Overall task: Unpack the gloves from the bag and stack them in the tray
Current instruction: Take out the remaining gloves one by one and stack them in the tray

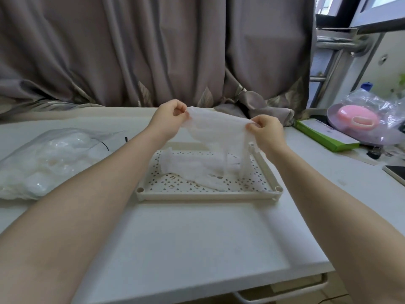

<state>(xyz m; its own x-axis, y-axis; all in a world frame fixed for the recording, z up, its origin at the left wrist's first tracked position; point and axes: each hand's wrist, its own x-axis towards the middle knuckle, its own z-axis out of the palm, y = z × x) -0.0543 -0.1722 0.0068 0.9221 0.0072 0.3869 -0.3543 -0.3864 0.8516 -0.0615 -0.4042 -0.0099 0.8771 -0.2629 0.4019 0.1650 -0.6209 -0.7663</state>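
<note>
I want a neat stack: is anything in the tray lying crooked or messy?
Yes. The glove in the tray lies rumpled and slanted rather than flat. Both hands hold another glove above it.

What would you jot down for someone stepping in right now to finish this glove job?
Left hand and right hand each pinch an end of one thin clear glove, spread out above the tray.
Done: at least one glove in the tray already lies flat on the perforated floor.
The bag sits on the table to the left, still full of bunched gloves.
Left: lay the held glove on the one in the tray, then keep pulling gloves from the bag and stacking them.
</note>
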